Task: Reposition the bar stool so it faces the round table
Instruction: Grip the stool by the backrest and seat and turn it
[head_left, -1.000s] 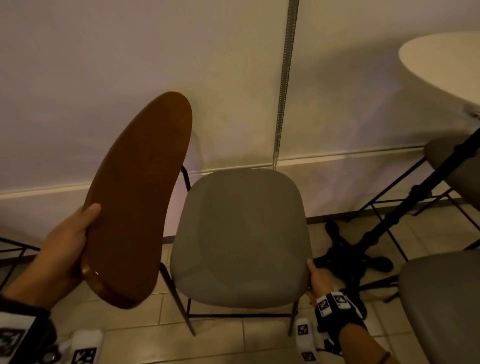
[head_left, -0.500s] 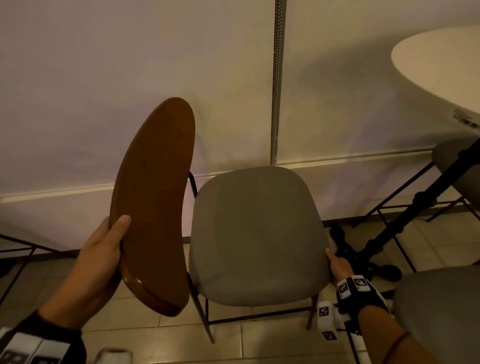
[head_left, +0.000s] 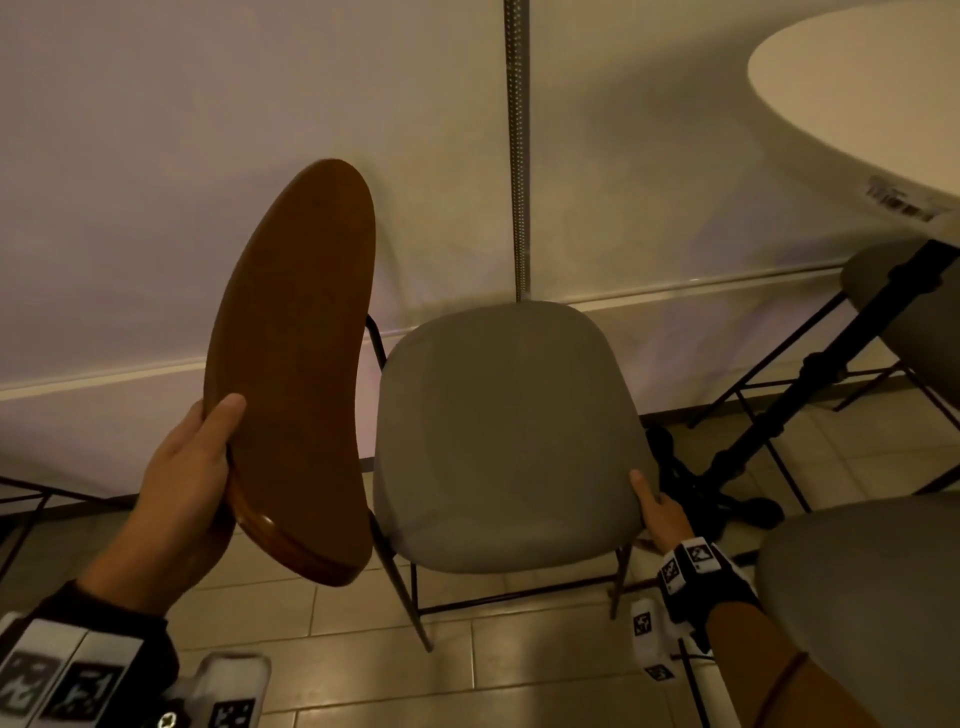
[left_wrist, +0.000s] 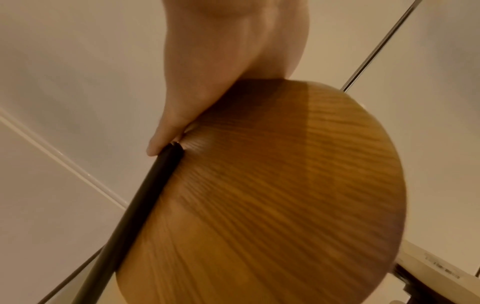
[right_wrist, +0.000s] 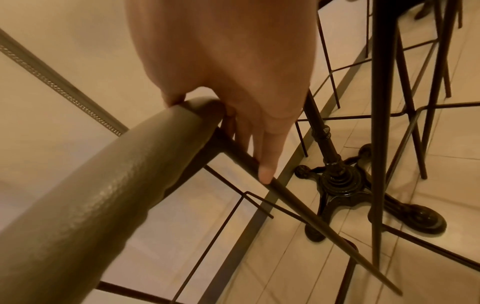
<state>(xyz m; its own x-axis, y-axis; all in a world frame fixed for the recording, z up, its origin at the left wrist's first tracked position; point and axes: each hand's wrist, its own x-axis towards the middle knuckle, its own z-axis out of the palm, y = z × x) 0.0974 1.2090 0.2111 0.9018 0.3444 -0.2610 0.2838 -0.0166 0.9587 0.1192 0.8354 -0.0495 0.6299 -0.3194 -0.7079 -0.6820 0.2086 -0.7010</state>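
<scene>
Bar stool is seen in the middle of the head view, with its grey padded seat held up near the white wall. Its brown wooden backrest is seen on the left side of the frame, tilted. The backrest is gripped by the left hand at its lower left edge, with the thumb laid on the front and the fingers hidden behind the wood. In the left wrist view a fingertip is seen touching the black metal rod that joins the backrest. The right edge of the seat is held by the right hand, thumb on top and fingers curled under. In the right wrist view the fingers are seen lying along a thin metal leg under the seat. The round table is seen at the upper right, and its black iron base stands on the tiled floor just beside the stool. Two more grey stools are seen at the right edge
</scene>
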